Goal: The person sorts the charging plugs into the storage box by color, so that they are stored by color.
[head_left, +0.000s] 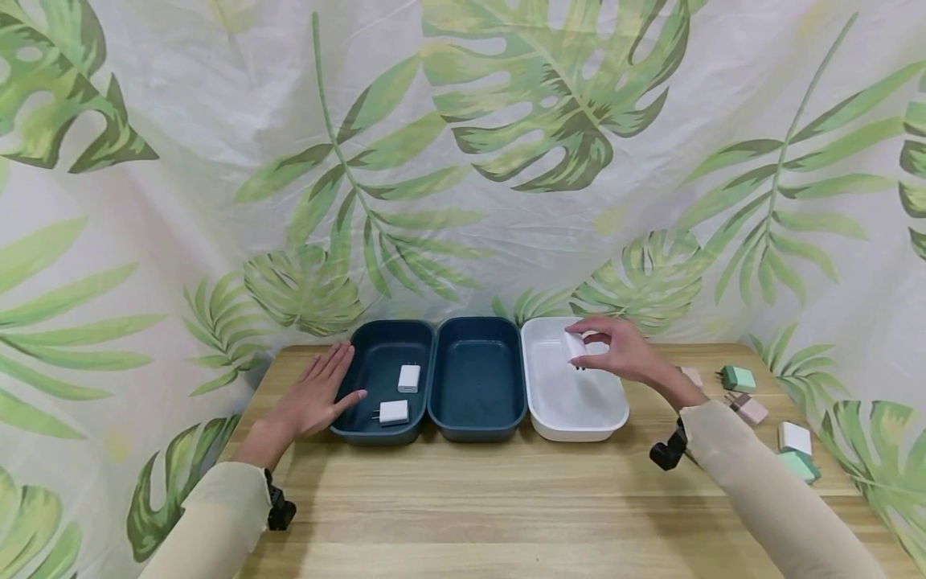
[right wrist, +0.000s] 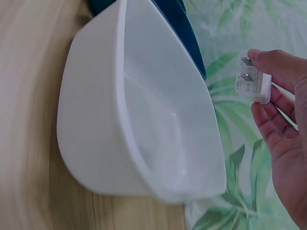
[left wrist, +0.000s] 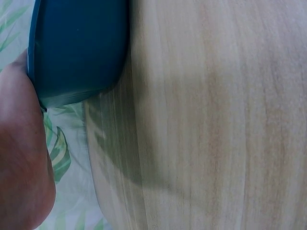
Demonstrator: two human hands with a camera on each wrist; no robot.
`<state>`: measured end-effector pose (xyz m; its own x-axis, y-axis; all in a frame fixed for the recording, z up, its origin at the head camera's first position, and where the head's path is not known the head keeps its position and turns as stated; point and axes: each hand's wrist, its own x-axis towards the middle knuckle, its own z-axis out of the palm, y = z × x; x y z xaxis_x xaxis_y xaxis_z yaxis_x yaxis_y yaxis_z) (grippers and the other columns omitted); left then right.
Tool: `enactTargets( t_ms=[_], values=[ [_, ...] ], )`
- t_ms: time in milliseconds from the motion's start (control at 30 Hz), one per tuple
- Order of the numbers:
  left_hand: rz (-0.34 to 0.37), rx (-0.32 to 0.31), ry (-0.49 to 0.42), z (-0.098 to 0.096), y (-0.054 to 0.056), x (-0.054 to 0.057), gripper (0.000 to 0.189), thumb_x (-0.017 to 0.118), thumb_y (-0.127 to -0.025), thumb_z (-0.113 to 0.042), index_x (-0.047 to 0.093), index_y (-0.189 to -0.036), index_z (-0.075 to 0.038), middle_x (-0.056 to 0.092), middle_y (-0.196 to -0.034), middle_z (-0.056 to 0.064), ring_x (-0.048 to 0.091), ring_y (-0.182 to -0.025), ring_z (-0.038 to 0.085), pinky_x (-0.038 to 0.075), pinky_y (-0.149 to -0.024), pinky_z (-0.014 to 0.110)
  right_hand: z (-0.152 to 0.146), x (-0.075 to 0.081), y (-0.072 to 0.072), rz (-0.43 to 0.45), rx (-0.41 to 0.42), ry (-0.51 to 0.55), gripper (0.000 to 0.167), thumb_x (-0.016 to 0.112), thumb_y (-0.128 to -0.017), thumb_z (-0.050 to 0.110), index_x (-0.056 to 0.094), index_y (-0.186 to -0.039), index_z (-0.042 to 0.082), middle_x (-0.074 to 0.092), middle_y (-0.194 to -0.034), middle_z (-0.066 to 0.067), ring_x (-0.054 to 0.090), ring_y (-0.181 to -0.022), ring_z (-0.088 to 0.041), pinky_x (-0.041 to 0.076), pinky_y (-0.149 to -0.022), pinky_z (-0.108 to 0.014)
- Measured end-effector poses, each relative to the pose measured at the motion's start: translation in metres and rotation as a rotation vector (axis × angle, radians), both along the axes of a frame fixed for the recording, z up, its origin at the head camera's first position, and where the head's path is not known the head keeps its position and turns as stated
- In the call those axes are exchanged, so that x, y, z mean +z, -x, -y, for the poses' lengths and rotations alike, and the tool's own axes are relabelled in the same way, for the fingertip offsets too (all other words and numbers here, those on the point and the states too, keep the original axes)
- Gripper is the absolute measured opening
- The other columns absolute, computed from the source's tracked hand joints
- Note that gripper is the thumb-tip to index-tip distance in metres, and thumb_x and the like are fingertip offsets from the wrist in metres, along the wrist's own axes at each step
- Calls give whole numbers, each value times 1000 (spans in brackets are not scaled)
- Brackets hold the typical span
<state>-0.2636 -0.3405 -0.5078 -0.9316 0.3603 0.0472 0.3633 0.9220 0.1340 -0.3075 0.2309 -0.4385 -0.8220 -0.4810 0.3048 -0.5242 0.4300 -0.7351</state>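
Between thumb and fingers my right hand (head_left: 611, 347) pinches a white plug-in charger (right wrist: 253, 79), its two metal prongs showing in the right wrist view. The charger is held up over the white tray (head_left: 579, 430). My left hand (head_left: 311, 402) rests with straight fingers at the left rim of the left dark blue tray (head_left: 383, 438). Inside that tray lie two white chargers, one farther back (head_left: 408, 378) and another white charger (head_left: 394, 412) nearer the front with its prongs to the left.
A second dark blue tray (head_left: 477, 432) stands between the other two. Right of the trays, beside my right forearm, lie several chargers: a green charger (head_left: 738, 378), a pink charger (head_left: 749, 408), a white charger (head_left: 794, 437) and a light green charger (head_left: 798, 465). A leaf-print cloth (head_left: 506, 241) hangs behind the wooden table (head_left: 463, 507).
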Motion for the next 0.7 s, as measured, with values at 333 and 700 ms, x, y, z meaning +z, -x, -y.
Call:
enactTargets(
  t_ms=[333, 700],
  values=[
    [-50, -10, -20, 0, 0, -1, 92, 49, -106, -62, 20, -168, 0, 14, -176, 21, 14, -162, 41, 15, -127, 64, 30, 0, 0, -18, 84, 56, 52, 93, -79, 3, 73, -126, -6, 70, -128, -22, 72, -109, -37, 60, -97, -41],
    [-22, -3, 12, 0, -1, 1, 92, 46, -107, -63, 17, -169, -1, 11, -177, 19, 12, -163, 41, 13, -129, 62, 55, -3, 1, -21, 133, 90, 51, 94, -78, 3, 74, -125, -4, 71, -127, -20, 70, -111, -35, 59, -97, -52]
  ],
)
